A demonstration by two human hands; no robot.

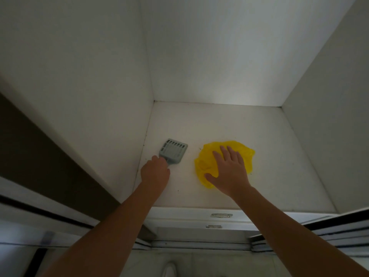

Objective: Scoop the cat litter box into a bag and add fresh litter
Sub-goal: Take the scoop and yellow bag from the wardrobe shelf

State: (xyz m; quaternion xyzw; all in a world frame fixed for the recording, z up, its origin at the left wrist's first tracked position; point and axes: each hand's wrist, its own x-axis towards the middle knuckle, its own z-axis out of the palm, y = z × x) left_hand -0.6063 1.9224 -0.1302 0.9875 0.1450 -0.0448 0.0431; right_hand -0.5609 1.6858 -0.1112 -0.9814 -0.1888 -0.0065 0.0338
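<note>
From my feed, my left hand [155, 172] has its fingers curled tight around the handle of the grey litter scoop [173, 150]. The slotted head sticks out just ahead of that grip and lies on the white shelf floor [219, 124]. My right hand [227, 168] lies flat with its fingers spread, pressing down on the crumpled yellow bag [246, 154], which spills out around the palm on all sides. The bag sits near the scoop's right side, a bare strip of shelf between them.
</note>
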